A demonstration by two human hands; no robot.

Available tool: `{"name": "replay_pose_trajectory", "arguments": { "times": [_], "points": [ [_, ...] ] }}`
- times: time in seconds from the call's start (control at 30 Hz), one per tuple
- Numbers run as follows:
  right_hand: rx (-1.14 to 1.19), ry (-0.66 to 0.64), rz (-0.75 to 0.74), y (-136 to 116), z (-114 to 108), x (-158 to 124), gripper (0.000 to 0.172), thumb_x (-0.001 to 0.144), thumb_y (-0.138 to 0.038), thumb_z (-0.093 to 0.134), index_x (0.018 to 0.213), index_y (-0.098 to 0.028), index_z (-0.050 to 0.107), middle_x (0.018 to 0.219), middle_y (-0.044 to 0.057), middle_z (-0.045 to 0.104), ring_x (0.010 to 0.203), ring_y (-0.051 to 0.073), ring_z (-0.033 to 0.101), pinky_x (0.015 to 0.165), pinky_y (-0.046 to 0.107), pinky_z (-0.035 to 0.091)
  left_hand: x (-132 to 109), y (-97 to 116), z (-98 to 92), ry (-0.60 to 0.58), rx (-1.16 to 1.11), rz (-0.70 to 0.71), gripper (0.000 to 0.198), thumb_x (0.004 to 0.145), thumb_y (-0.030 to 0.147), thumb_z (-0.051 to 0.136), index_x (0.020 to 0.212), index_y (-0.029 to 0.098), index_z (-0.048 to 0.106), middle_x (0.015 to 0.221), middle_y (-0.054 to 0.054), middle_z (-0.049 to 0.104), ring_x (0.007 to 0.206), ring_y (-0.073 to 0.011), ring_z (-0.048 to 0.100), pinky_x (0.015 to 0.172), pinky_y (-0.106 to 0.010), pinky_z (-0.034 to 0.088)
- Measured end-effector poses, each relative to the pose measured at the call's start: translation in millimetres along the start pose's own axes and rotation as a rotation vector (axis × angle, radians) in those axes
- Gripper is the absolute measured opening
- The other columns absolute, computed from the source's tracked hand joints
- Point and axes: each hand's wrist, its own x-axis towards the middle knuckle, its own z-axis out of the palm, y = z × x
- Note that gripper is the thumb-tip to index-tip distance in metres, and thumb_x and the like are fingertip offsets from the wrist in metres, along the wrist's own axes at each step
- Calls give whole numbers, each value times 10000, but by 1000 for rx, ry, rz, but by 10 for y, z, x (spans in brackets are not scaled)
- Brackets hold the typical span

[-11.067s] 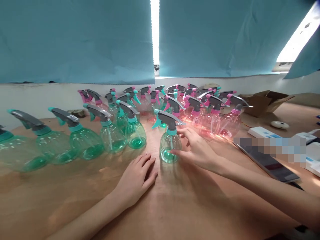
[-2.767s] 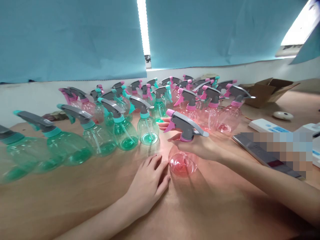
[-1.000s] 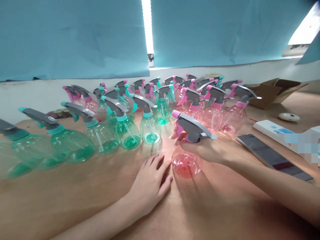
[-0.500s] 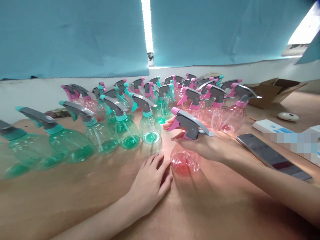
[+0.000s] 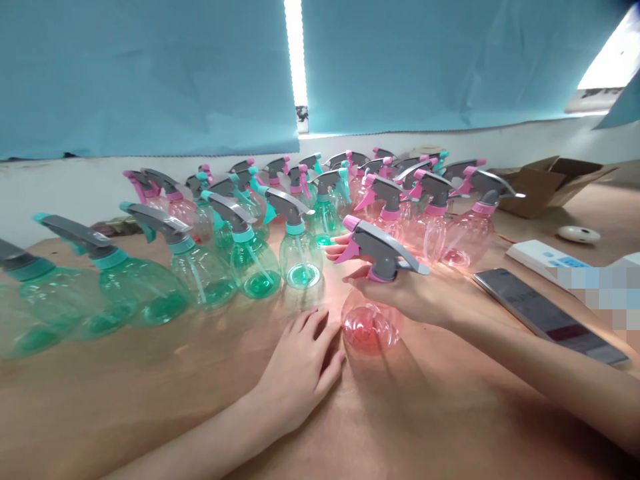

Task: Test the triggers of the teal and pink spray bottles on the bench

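Spray bottle [image 5: 385, 257] stands upright on the table [image 5: 150, 400], front of centre; right hand [image 5: 403, 293] around its neck, left hand [image 5: 300, 367] resting on the table just left of its base. Row of bottles [image 5: 255, 267] extends to the left edge. Cluster of bottles [image 5: 393, 200] behind (overlapping; count uncertain). Right side: phone [image 5: 545, 313], power strip [image 5: 537, 253] behind it, box [image 5: 540, 190] farther back. Curtain [image 5: 425, 67] hangs behind all.

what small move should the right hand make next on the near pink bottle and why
Probably curl the fingers of the right hand in onto the trigger: they stretch out past it, while the hand sits around the near pink bottle. The left hand rests open on the table, not holding the bottle.
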Motion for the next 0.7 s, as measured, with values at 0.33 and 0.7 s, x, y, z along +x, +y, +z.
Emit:
{"name": "replay_pose_trajectory", "arguments": {
  "times": [0.33,0.7],
  "points": [
    [-65,175,-47,353,96,-45,457,767,-194,554,1208,-300,614,1112,10,724,1005,262,666,703,338,573,6,0,9,0,-6,0,318,930,244,492,1236,180,551,1313,-133,520,1207,-325,459,998,-507,413],
    [50,70,-31,238,51,-34,534,736,-67,505,1189,-328,612,1210,-45,682,865,178,685,688,281,566,-2,-1,-6,7,-6,-6,306,925,244,487,1219,188,551,1307,-127,526,1205,-325,464,992,-521,421]
  ]
}}
